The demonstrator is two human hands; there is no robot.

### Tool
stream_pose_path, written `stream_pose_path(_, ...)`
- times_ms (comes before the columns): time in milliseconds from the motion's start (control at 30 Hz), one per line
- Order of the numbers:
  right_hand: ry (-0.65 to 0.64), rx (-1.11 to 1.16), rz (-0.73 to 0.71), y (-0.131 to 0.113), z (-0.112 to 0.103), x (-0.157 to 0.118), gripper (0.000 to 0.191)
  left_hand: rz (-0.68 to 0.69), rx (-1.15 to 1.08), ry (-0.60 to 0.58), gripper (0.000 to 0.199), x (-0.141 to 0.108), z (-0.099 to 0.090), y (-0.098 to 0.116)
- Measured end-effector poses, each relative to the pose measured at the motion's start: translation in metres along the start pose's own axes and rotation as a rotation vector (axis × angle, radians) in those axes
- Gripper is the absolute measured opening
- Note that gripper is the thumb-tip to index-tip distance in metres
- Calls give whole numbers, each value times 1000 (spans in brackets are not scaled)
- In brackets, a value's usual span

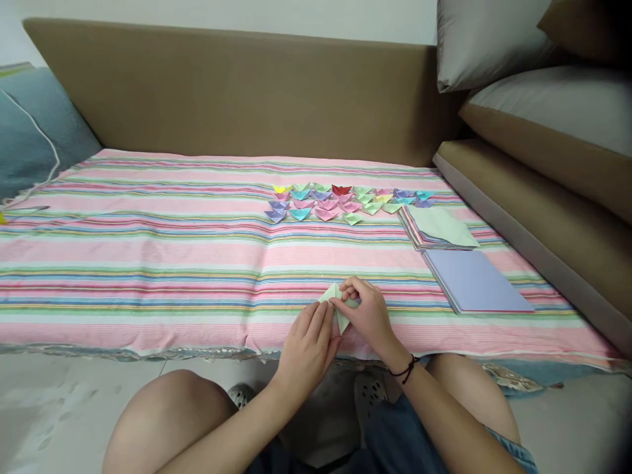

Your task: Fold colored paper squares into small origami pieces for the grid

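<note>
A pale green sheet of folded paper [336, 291] lies near the front edge of the striped cover, partly hidden under both hands. My left hand [310, 334] has its fingers close together on the paper's left part, with the thumb at the lower edge, holding it. From the other side, my right hand [364, 308] pinches the paper between thumb and curled fingers. A pointed flap shows below, between the hands. Farther back stand several small folded paper boats [326, 214] in rows, in pink, blue, green, purple, yellow and red.
To the right lie a stack of purple-topped paper [481, 283] and a stack of green-topped paper [439, 227]. Brown and grey cushions [533, 197] line the right side. A striped cloth [197, 247] covers the seat. A white cable [47, 141] hangs at left.
</note>
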State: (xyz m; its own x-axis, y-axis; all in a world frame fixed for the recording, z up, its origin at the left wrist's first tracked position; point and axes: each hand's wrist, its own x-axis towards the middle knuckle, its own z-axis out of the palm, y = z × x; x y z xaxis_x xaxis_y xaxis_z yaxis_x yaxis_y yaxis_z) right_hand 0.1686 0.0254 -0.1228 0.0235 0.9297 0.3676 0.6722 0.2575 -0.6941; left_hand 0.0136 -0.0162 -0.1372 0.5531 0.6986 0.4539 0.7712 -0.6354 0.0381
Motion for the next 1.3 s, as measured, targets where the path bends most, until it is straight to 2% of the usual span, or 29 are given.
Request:
stream_pose_path(167,-42,-26,-48,2,0,0,19,-20,3,1,47,0,2,1)
stream_pose_path(400,-60,-85,-63,3,1,-1,20,-23,11,-17,47,0,1,2)
stream_pose_path(700,-101,-36,-110,4,-3,-2,15,-21,-23,-11,48,0,3,-1)
stream_pose_path(1133,-114,-123,-111,4,-2,-2,22,17,51,-42,44,7,-1,-2)
stream_pose_path(1300,-114,-139,-110,4,-1,-3,20,-2,62,-77,56,8,-4,-2)
